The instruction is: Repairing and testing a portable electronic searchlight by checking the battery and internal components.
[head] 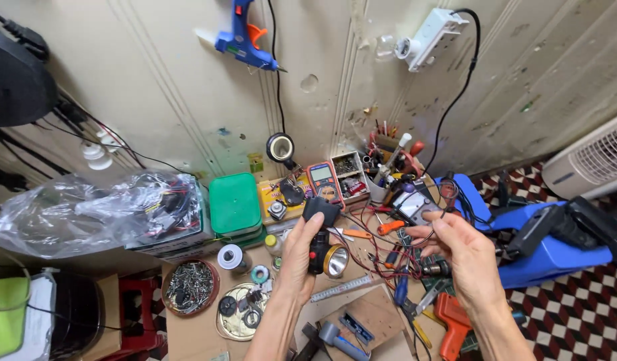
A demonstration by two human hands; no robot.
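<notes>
Black headlamp (323, 249) in left hand (299, 257), right hand (463, 254) on wire (434, 215).

A scuffed cream panelled wall (175, 100) rises behind a cluttered brown wooden workbench (195, 334); dark red-and-white checkered floor tiles (576, 314) lie at right; daylight is even.

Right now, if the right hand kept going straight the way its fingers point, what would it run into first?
The right hand points up and left, pinching thin wires. Straight on, it would likely meet the grey multimeter first, then the cup of tools; depth is unclear from this head view.
</notes>
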